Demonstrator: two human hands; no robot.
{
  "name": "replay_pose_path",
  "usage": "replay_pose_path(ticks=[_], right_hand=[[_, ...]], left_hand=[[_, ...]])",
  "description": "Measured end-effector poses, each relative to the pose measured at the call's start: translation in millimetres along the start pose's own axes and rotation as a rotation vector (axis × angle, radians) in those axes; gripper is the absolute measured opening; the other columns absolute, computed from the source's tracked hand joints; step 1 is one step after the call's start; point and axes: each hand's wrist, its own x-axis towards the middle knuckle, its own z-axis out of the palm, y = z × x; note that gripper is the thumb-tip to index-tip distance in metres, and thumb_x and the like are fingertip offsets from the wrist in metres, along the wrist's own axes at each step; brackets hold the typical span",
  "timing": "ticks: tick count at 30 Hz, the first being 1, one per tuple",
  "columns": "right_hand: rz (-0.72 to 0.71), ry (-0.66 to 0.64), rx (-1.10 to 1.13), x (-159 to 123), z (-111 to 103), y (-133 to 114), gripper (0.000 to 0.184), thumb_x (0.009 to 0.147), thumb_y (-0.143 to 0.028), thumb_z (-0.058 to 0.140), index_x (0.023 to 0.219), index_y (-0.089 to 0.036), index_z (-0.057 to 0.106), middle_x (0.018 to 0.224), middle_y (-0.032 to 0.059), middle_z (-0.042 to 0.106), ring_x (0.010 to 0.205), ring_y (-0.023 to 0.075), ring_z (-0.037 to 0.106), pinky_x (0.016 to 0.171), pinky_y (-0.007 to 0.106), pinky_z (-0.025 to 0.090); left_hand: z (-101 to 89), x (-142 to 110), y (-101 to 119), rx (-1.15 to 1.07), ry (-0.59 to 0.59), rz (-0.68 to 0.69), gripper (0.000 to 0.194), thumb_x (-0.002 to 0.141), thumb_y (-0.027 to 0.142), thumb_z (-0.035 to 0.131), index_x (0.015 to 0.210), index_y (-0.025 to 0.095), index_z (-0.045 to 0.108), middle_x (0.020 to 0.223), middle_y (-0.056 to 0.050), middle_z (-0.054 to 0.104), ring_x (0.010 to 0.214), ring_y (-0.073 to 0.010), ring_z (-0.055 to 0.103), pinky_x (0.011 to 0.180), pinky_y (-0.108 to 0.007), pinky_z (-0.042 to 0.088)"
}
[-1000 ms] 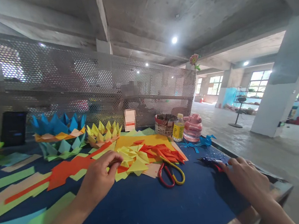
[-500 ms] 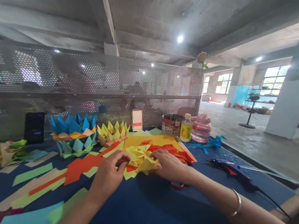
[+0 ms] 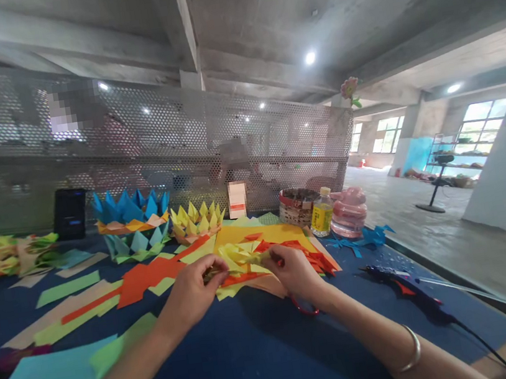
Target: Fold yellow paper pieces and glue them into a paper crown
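Observation:
My left hand (image 3: 200, 284) is closed in a pinch at the left side of a pile of folded yellow paper pieces (image 3: 237, 257). A shaded bit of yellow paper shows between its thumb and fingers. On the pile's other side, my right hand (image 3: 296, 274) pinches a small folded yellow paper piece (image 3: 264, 259) between thumb and fingertips. Red folded paper pieces (image 3: 322, 260) lie just beyond the right hand, partly hidden by it. Beneath both piles is an orange-yellow paper sheet (image 3: 282, 230). The red handle of scissors (image 3: 305, 307) shows under my right wrist.
Blue-green paper crowns (image 3: 133, 209) and a yellow one (image 3: 198, 219) stand at the back left. Paper strips (image 3: 67, 289) cover the left side. At right are a bottle (image 3: 321, 214), a pink jar (image 3: 349, 213), blue paper scraps (image 3: 375, 236) and a glue gun (image 3: 406, 293). A perforated screen (image 3: 170, 138) rises behind.
My right hand has drawn its fingers together and lifted slightly, now pinching a yellow piece. The left hand stays pinched. The view has shifted slightly to the left.

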Motion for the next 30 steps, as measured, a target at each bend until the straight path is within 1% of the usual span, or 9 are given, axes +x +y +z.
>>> replay_pose_path(ticks=[1, 4, 7, 11, 15, 20, 25, 30], right_hand=[[-0.008, 0.006, 0.055, -1, -1, -1, 0.02, 0.083, -0.027, 0.051, 0.066, -0.016, 0.051, 0.063, -0.0024, 0.051, 0.058, 0.0091, 0.041, 0.055, 0.021, 0.028], [-0.045, -0.038, 0.156, -3, -2, -6, 0.022, 0.083, -0.027, 0.052, 0.064, -0.016, 0.05, 0.06, -0.0039, 0.046, 0.057, 0.0082, 0.038, 0.053, 0.02, 0.028], [-0.069, -0.052, 0.159, -6, 0, -9, 0.025, 0.083, -0.028, 0.052, 0.062, -0.016, 0.049, 0.058, -0.0046, 0.042, 0.056, 0.0079, 0.035, 0.052, 0.02, 0.027], [-0.092, -0.048, 0.14, -7, 3, -6, 0.026, 0.084, -0.029, 0.051, 0.062, -0.016, 0.047, 0.058, -0.0048, 0.042, 0.056, 0.0079, 0.035, 0.052, 0.02, 0.027], [-0.119, -0.067, 0.117, -8, 4, -5, 0.025, 0.085, -0.028, 0.051, 0.063, -0.016, 0.049, 0.058, -0.0042, 0.046, 0.057, 0.0082, 0.038, 0.054, 0.02, 0.029], [-0.124, -0.095, 0.107, -10, 4, -10, 0.021, 0.085, -0.024, 0.051, 0.065, -0.015, 0.053, 0.062, -0.0024, 0.053, 0.059, 0.0087, 0.042, 0.057, 0.021, 0.032], [-0.119, -0.112, 0.087, -10, 3, -11, 0.019, 0.084, -0.021, 0.052, 0.066, -0.015, 0.055, 0.063, -0.0021, 0.055, 0.059, 0.0086, 0.043, 0.058, 0.021, 0.032], [-0.123, -0.117, 0.084, -11, 3, -11, 0.019, 0.085, -0.022, 0.053, 0.067, -0.016, 0.056, 0.064, -0.0019, 0.056, 0.06, 0.0088, 0.044, 0.058, 0.021, 0.032]], left_hand=[[0.7, 0, 0, -0.011, -0.023, -0.012, 0.011, 0.077, 0.03, 0.054, 0.075, 0.021, 0.058, 0.069, 0.0, 0.064, 0.066, -0.0175, 0.061, 0.062, -0.027, 0.044], [3.7, 1, -1, -0.065, -0.081, -0.037, 0.012, 0.076, 0.031, 0.055, 0.075, 0.02, 0.058, 0.063, 0.001, 0.063, 0.062, -0.0172, 0.06, 0.06, -0.027, 0.044], [5.8, 1, -3, -0.103, -0.115, -0.051, 0.014, 0.075, 0.034, 0.057, 0.076, 0.02, 0.056, 0.061, 0.001, 0.062, 0.061, -0.0174, 0.06, 0.059, -0.027, 0.044], [6.4, -1, -2, -0.127, -0.141, -0.059, 0.016, 0.075, 0.035, 0.058, 0.075, 0.02, 0.055, 0.063, 0.002, 0.06, 0.061, -0.0168, 0.061, 0.06, -0.027, 0.045], [6.8, -1, -2, -0.142, -0.163, -0.064, 0.018, 0.076, 0.037, 0.058, 0.076, 0.019, 0.055, 0.063, 0.001, 0.061, 0.061, -0.0161, 0.06, 0.06, -0.027, 0.045], [8.3, 0, -6, -0.194, -0.203, -0.079, 0.019, 0.077, 0.038, 0.058, 0.078, 0.019, 0.056, 0.061, 0.001, 0.061, 0.057, -0.0148, 0.057, 0.058, -0.026, 0.044], [10.1, 0, -8, -0.222, -0.208, -0.091, 0.02, 0.077, 0.038, 0.059, 0.078, 0.019, 0.055, 0.061, 0.001, 0.061, 0.057, -0.0148, 0.058, 0.058, -0.027, 0.045], [10.5, -1, -5, -0.213, -0.198, -0.087, 0.019, 0.076, 0.037, 0.059, 0.075, 0.019, 0.055, 0.061, 0.002, 0.06, 0.059, -0.0158, 0.061, 0.057, -0.026, 0.047]])
